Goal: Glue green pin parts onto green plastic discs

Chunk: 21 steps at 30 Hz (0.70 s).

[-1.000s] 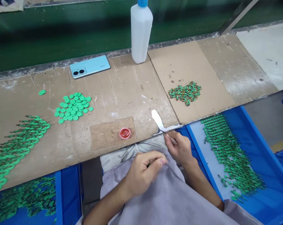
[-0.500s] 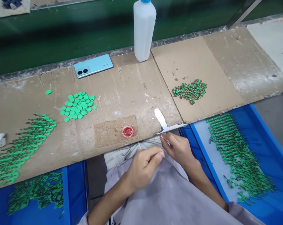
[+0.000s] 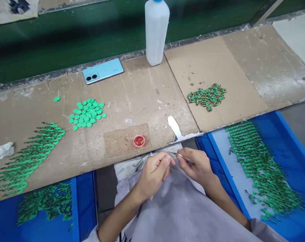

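Observation:
My left hand is closed above my lap, thumb pressed on the curled fingers; a small pale tip shows below it, but what it grips is hidden. Beside it on the right, my right hand pinches a thin, light stick-like tool near the table's edge. The two hands are close together but apart. Just beyond them, a small round dish of red liquid sits on a brown board. Green discs lie in a loose pile farther left. A heap of small green and gold pieces rests on cardboard at the right.
Rows of green pieces with dark stems cover the table's left part, near crumpled white tissue. A blue phone and a white bottle stand at the back. Blue trays with green pieces flank my lap.
The view has shifted slightly. My left hand has turned and drawn a little away from my right hand, which still holds the thin tool.

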### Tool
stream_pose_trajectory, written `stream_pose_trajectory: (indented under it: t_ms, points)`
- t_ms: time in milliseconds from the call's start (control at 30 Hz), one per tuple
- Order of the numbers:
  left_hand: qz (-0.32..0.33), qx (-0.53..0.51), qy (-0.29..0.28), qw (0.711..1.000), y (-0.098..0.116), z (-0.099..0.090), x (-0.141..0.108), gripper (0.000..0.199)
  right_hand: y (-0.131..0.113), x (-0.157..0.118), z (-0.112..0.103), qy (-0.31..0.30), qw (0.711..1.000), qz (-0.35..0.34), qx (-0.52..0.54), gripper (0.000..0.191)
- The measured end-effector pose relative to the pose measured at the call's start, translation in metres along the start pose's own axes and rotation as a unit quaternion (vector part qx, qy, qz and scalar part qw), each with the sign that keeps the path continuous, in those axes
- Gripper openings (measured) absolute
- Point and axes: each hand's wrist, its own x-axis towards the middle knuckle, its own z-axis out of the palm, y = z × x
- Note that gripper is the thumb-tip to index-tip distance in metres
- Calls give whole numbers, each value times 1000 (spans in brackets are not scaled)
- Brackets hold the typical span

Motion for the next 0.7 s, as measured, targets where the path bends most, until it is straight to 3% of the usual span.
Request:
stream_pose_trajectory:
  t_ms: [133, 267, 467, 700]
  points:
    - [2, -18, -28, 999, 2, 3, -3, 39, 4, 0, -1, 40, 997, 47, -40, 14]
    - [2, -23, -12, 1000, 1, 5, 0, 37, 3, -3, -7, 69, 996, 48, -8, 12]
    - [-9, 85, 36, 996, 1, 5, 6, 25, -1, -1, -11, 15, 998, 6, 56, 7]
    - [-5, 187, 64, 980, 0, 6, 7, 23, 6, -1, -13, -47, 998, -29, 35, 8]
